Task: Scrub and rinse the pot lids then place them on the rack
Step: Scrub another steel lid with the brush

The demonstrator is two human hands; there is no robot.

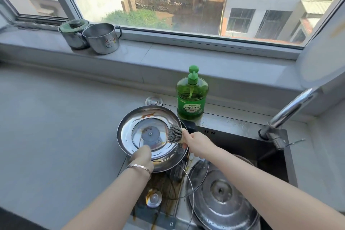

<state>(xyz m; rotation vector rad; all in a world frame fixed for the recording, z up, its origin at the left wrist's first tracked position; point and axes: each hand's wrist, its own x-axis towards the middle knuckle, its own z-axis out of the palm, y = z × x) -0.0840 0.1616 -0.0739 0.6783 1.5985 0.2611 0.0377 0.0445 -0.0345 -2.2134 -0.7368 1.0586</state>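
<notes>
Head view: left hand (141, 158) grips the lower rim of a steel pot lid (134, 129), fingers curled round the edge. The lid is tilted up over the sink's (242, 136) left corner, underside toward the camera, with a brown stain near its top. Right hand (196, 144) is closed round the handle of a bristle brush (174, 133), whose bristles touch the lid's inner right side.

Below the arms, in the sink: a glass lid (155, 198) and a larger domed lid (222, 201). Soap bottle (191, 102) stands on the back ledge, just beside the held lid. Faucet (291, 110) at right. Lidded pot (73, 31) and steel mug (101, 39) touch on the windowsill, well apart from the work.
</notes>
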